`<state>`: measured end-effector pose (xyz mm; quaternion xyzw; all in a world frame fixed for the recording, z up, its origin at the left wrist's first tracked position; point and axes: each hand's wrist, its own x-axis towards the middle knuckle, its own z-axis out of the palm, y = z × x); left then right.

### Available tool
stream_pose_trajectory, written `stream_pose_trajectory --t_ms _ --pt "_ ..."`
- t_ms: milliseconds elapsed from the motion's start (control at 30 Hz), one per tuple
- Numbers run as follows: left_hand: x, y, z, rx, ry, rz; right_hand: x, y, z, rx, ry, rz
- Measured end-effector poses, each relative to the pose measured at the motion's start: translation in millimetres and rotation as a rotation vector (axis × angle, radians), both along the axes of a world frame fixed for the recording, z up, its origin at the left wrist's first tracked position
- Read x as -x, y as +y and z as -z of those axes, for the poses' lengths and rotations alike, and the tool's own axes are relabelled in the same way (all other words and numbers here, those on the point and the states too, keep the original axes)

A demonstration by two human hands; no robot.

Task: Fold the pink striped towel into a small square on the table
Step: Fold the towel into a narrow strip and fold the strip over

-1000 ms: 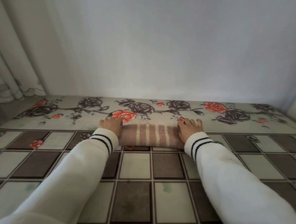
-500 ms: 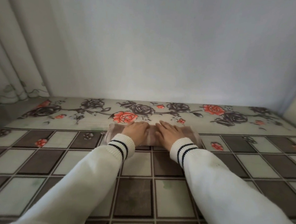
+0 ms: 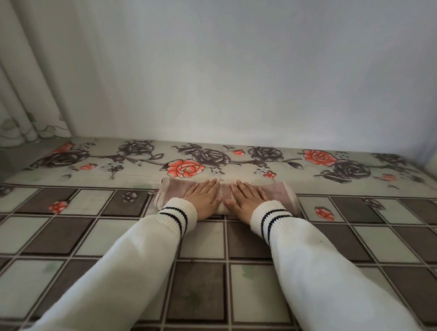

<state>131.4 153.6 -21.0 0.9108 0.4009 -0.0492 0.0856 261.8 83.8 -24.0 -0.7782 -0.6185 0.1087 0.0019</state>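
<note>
Nearest to me, along the bottom of the frame, I see two white sleeves reaching forward over the worktop, which wears a cloth of brown and pale squares. The left sleeve runs up from the lower left, the right sleeve from the lower right, and each ends in a ribbed cuff with two dark stripes. Just past the cuffs, a little above the middle of the frame, my left hand and my right hand lie palm down, side by side, on the towel. The fingers of both hands are straight and close together, pointing away from me, pressing flat on the cloth and gripping nothing; the thumbs nearly meet over the towel's middle. The towel is a pinkish, folded strip lying crosswise at the centre of the frame, where the squares give way to a band of printed roses. Its ends stick out to the left and right of my hands, each with a paler edge; its stripes I cannot make out under the hands. Beyond the rose band, a plain pale wall fills the upper frame, and a light curtain hangs at the upper left.
</note>
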Motion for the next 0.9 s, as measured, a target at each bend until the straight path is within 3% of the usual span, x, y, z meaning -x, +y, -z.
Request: stream_pose_trajectory --t_ms 367,633,900 --pt "9 3 -13 0.001 -0.053 -0.037 -5 -10 -12 -0.036 0.061 0.036" --pt "33 16 -10 -0.042 0.000 -0.194 -34 -23 -12 -0.010 -0.117 0.146" --pt "33 18 -4 0.029 0.039 -0.223 -37 -22 -8 0.055 -0.033 0.194"
